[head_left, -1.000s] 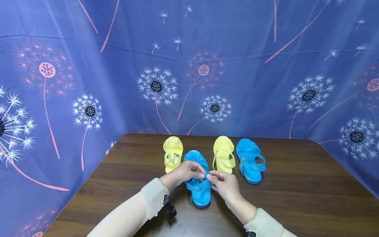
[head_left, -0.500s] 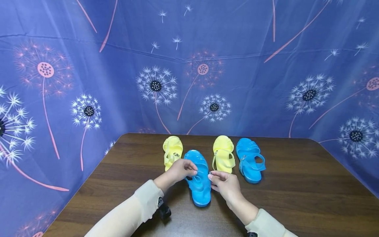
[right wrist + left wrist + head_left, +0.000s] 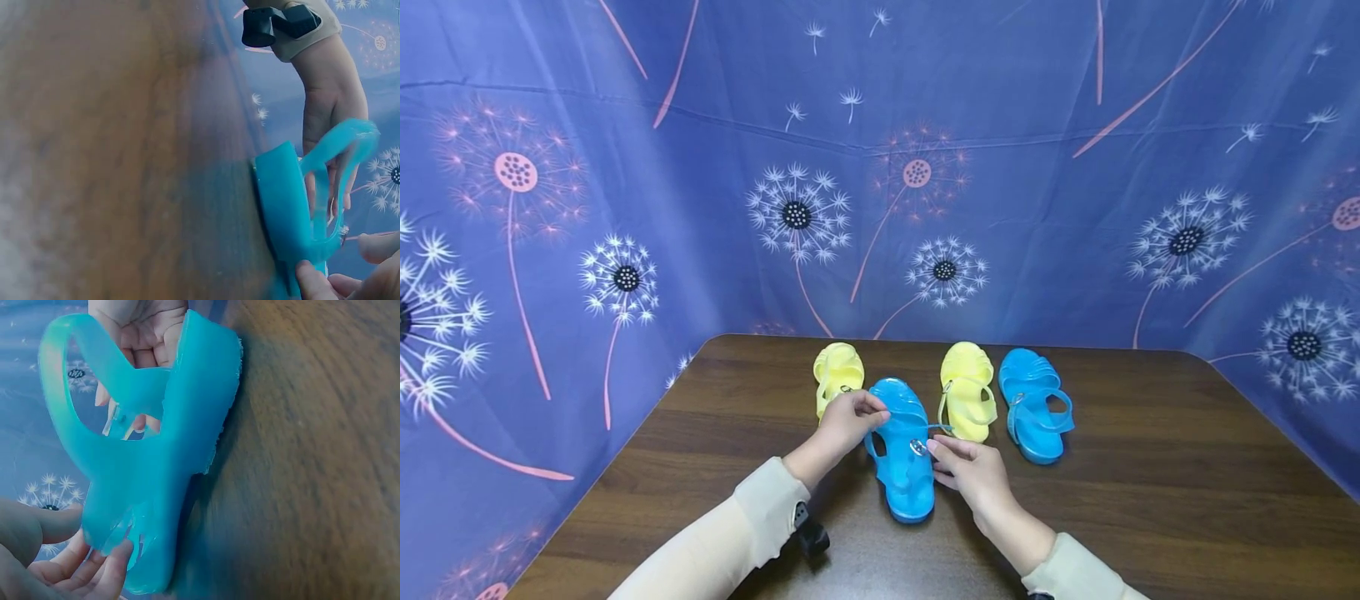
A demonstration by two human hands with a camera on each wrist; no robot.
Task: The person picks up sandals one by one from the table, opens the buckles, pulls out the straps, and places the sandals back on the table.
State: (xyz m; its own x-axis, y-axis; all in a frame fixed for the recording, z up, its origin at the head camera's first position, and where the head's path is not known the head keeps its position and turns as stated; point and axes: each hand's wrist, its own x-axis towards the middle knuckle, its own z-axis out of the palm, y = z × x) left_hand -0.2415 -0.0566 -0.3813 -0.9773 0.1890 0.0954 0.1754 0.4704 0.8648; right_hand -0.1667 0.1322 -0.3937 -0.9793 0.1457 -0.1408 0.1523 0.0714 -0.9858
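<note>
A blue jelly sandal (image 3: 906, 492) rests on the table, toe pointing away, between my two hands. My left hand (image 3: 842, 423) is at its front left side; the left wrist view shows thumb and fingers (image 3: 115, 562) on either side of the upper, pinching it. At the opposite side, my right hand (image 3: 973, 475) holds the sandal near the metal buckle (image 3: 917, 447). In the right wrist view a fingertip (image 3: 304, 269) touches the sandal's side, with the thumb near the buckle. A thin strap end (image 3: 940, 427) sticks out to the right above that hand.
Behind my left hand lies a yellow sandal (image 3: 829, 367), partly covered. Another yellow sandal (image 3: 966, 404) and a second blue sandal (image 3: 1037, 417) stand to the right on the brown wooden table (image 3: 1150, 467). A blue dandelion-print cloth (image 3: 1037, 250) hangs behind.
My left hand has drawn back from the buckle area to the front left of the sandal, uncovering the buckle. The strap end now points right. My right hand has hardly moved.
</note>
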